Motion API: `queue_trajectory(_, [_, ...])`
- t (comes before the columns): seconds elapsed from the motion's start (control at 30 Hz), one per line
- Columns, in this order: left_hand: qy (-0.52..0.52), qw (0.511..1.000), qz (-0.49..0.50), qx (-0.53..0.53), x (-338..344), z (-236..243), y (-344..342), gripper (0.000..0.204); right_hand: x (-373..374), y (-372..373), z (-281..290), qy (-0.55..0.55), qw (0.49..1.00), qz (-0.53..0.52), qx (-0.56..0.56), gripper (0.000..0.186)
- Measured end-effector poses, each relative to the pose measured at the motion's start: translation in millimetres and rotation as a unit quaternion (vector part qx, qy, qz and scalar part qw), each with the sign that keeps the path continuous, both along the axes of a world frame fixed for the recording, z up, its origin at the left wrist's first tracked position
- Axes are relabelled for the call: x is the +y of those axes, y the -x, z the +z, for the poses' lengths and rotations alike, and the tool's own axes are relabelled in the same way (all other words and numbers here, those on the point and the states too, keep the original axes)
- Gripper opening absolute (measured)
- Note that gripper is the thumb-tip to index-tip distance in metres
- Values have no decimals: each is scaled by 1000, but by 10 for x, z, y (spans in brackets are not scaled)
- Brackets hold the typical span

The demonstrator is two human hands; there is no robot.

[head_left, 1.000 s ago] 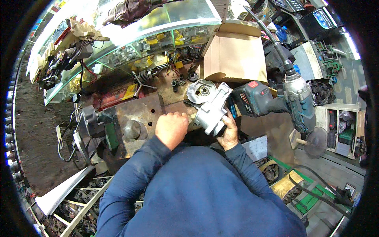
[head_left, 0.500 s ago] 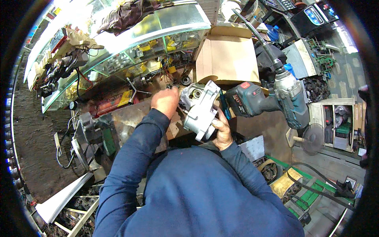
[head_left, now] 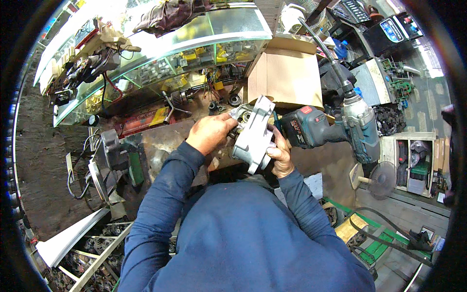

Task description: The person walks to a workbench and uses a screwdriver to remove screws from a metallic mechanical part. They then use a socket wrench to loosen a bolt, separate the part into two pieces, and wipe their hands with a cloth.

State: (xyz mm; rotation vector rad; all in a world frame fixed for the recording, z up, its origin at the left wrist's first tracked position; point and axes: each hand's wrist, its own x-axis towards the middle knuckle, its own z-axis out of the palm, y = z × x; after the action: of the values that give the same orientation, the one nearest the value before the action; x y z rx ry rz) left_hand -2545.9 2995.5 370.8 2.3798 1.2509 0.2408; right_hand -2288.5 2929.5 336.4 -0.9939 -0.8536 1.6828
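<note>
A silver cast-metal housing point(head_left: 254, 141) is held tilted in front of my chest, its round opening with a bore facing up and left. My right hand point(head_left: 280, 156) grips its lower right side, thumb on the near face and fingers partly hidden behind it. At the opening's left edge is my left hand point(head_left: 210, 134), fingers drawn together and touching the rim. Whatever they pinch, if anything, is hidden. A small gear point(head_left: 235, 100) and other dark round parts lie on the bench just beyond the left hand.
Right of the housing lies a cordless impact wrench point(head_left: 361, 129) with a long socket extension. An open cardboard box point(head_left: 287, 75) stands behind it. Glass display case point(head_left: 194, 53) spans the back left. A metal T-shaped tool point(head_left: 171, 108) and a bench grinder-like machine point(head_left: 111, 153) are at left.
My left hand has moved right from beside the housing to its opening. The housing has turned slightly more upright and shifted a little right, still in my right hand. The head view has shifted slightly.
</note>
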Motion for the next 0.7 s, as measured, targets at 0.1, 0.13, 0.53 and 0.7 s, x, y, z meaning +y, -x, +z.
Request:
queue_trajectory(0.1, [-57, 998, 34, 8, 44, 3, 28, 34, -57, 18, -27, 23, 999, -20, 23, 105])
queue_trajectory(0.13, [-53, 997, 62, -16, 101, 4, 50, 31, -76, 20, -38, 33, 999, -29, 30, 104])
queue_trajectory(0.53, [-100, 952, 282, 56, 475, -102, -29, 28, -311, -46, -70, 53, 997, -56, 29, 96])
queue_trajectory(0.7, [-65, 949, 300, -65, 173, 150, -2, 55, -307, -59, 16, 57, 998, -27, -20, 88])
